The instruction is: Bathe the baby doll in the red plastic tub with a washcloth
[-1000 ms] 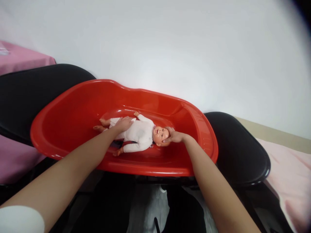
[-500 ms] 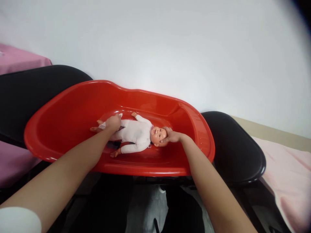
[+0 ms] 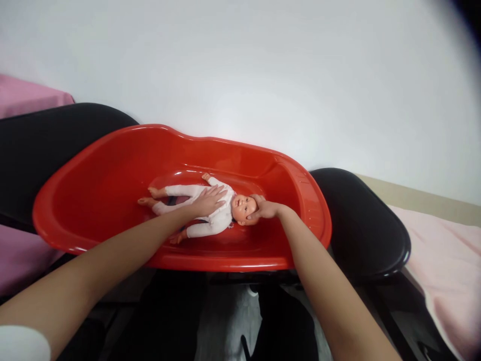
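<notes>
A baby doll (image 3: pixel 216 215) in a white suit lies on its back in a red plastic baby tub (image 3: pixel 112 175), head to the right, legs stretched to the left. My left hand (image 3: pixel 208 199) lies flat on the doll's chest with the fingers spread. My right hand (image 3: pixel 265 209) cups the side and back of the doll's head (image 3: pixel 243 206).
The tub rests across two black chair seats, one at the left (image 3: pixel 45 145) and one at the right (image 3: pixel 361 220). A white wall (image 3: pixel 263 75) rises right behind it. Pink cloth covers surfaces at the far left (image 3: pixel 22 95) and the lower right (image 3: pixel 443 250).
My left hand slid from the doll's hips and legs back up onto its chest. The doll's legs now lie bare and straight. My right hand stayed on the head.
</notes>
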A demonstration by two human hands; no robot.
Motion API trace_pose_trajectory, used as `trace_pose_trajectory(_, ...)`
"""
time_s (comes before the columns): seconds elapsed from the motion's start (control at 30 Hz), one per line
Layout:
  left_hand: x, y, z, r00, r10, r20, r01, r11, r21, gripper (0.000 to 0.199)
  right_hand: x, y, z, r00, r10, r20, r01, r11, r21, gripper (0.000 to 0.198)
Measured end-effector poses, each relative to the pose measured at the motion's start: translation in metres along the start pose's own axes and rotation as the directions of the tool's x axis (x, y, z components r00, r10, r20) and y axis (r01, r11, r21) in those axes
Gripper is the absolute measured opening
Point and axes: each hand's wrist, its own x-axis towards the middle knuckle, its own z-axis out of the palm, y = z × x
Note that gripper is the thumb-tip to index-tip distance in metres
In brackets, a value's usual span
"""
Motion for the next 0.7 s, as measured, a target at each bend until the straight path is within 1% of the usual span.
trace_pose_trajectory(0.07, -0.001, -0.008, 0.004, 1.000, 0.002, 0.028, -0.004, 0.998, 0.063, 0.054, 0.001, 0.001, 0.000, 1.000, -0.007, 0.004, 0.007, 1.000, -0.004, 0.110)
trace_pose_trajectory(0.2, 0.002, -0.029, 0.002, 0.995, -0.100, 0.006, 0.098, 0.985, 0.139, 0.056, 0.000, 0.001, 0.001, 1.000, 0.016, 0.007, -0.016, 1.000, 0.008, 0.109)
trace_pose_trajectory(0.4, -0.001, -0.054, -0.005, 0.963, -0.266, -0.049, 0.270, 0.951, 0.148, 0.058, -0.004, -0.004, 0.001, 0.999, 0.033, 0.011, -0.033, 0.999, 0.013, 0.111)
trace_pose_trajectory(0.57, -0.007, -0.073, -0.013, 0.937, -0.341, -0.068, 0.348, 0.923, 0.163, 0.057, -0.006, -0.006, 0.000, 1.000, 0.017, 0.018, -0.017, 1.000, 0.021, 0.108)
trace_pose_trajectory(0.7, -0.009, -0.080, -0.022, 0.910, -0.402, -0.100, 0.414, 0.889, 0.196, 0.054, -0.009, -0.009, -0.003, 0.999, 0.026, 0.025, -0.027, 0.999, 0.032, 0.105)
